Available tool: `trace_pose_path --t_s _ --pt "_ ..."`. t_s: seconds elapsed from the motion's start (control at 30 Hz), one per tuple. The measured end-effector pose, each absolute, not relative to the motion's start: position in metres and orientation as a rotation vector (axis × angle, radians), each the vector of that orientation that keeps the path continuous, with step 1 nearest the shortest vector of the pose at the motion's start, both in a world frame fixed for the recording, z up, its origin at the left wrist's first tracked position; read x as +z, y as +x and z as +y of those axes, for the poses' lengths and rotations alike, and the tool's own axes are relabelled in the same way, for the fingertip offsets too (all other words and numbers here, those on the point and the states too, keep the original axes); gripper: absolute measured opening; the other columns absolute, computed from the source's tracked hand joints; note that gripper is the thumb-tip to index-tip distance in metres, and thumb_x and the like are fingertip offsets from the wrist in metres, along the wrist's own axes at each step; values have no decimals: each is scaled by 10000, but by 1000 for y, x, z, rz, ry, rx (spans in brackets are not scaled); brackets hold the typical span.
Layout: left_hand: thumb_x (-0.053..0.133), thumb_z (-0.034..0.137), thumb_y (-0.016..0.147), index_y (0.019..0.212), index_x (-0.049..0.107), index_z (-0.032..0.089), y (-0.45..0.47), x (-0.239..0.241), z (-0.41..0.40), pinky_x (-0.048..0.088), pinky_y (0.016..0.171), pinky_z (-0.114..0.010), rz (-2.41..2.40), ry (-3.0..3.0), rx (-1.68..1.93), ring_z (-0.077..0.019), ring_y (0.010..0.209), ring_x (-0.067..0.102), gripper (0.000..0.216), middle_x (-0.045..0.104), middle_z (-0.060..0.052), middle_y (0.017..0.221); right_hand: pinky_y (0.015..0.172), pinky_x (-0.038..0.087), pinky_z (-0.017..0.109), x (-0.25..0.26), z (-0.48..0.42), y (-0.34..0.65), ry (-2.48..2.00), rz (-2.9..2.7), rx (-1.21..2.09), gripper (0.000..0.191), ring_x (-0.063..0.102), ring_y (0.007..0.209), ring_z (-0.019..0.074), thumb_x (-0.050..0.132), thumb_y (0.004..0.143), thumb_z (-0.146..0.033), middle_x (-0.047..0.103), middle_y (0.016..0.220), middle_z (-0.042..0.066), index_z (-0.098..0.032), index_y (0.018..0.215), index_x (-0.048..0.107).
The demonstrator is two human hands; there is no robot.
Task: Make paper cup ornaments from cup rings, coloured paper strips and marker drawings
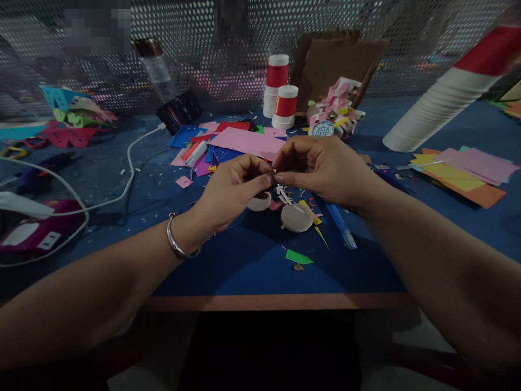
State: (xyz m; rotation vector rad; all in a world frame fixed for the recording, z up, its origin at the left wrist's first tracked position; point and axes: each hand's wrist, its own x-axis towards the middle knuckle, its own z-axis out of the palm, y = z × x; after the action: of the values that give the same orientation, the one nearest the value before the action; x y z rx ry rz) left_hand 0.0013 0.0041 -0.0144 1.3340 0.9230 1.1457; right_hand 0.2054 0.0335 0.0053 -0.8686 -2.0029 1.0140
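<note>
My left hand [234, 190] and my right hand [321, 168] meet above the middle of the blue table. Both pinch thumb against fingers, tip to tip, around something small and dark that I cannot make out. Under the fingers lie a pale paper disc [296, 218] and a second pale round piece [259, 202], partly covered by my left hand. Small scraps surround them, among them a green scrap [299, 256]. Below my right hand rests a blue pen [342, 227]. Behind the hands spreads a pile of coloured paper with a pink sheet [248, 142] on top.
Paper cups [284, 107] stand at the back beside a decorated paper model [336, 111]. A long cup stack [439, 98] leans at the right, near coloured sheets [468, 174]. At the left are a white cable [131, 157], a phone [179, 111] and a purple device [61, 217].
</note>
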Motion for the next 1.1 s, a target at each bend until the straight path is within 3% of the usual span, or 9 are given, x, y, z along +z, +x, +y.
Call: trace_pose_path --t_s 0.5,0.67,0.83,0.97,1.1 --pt "754 15 729 853 582 181 5 -15 3 490 596 -226 866 1336 1189 -87 646 616 270 641 46 744 755 571 335 9 28 200 -831 -2026 956 217 693 802 172 789 802 -65 750 904 23 -211 941 709" --pt "756 5 725 877 593 184 4 -11 4 496 611 -230 896 1284 1203 -93 667 630 286 669 47 757 767 560 351 7 31 203 -845 -2018 912 193 684 832 190 817 817 -127 730 913 26 -218 945 705" --pt "777 28 714 931 705 144 -1 -8 6 529 665 -230 962 1130 1201 -98 749 652 256 717 15 873 761 552 355 6 35 207 -869 -1998 914 207 658 829 185 841 830 -216 707 934 25 -221 980 698" --pt "794 72 704 834 714 141 -3 -6 6 557 743 -261 943 1061 1156 -114 764 661 168 713 7 846 805 571 364 5 35 207 -887 -1937 938 294 678 913 202 849 822 -200 704 1008 38 -221 1055 670" --pt "806 93 706 782 689 152 -4 -6 8 492 705 -233 976 1040 1143 -100 723 643 152 709 11 791 830 593 372 4 34 205 -886 -1894 982 367 690 949 214 865 816 -192 715 1004 42 -226 1107 645"
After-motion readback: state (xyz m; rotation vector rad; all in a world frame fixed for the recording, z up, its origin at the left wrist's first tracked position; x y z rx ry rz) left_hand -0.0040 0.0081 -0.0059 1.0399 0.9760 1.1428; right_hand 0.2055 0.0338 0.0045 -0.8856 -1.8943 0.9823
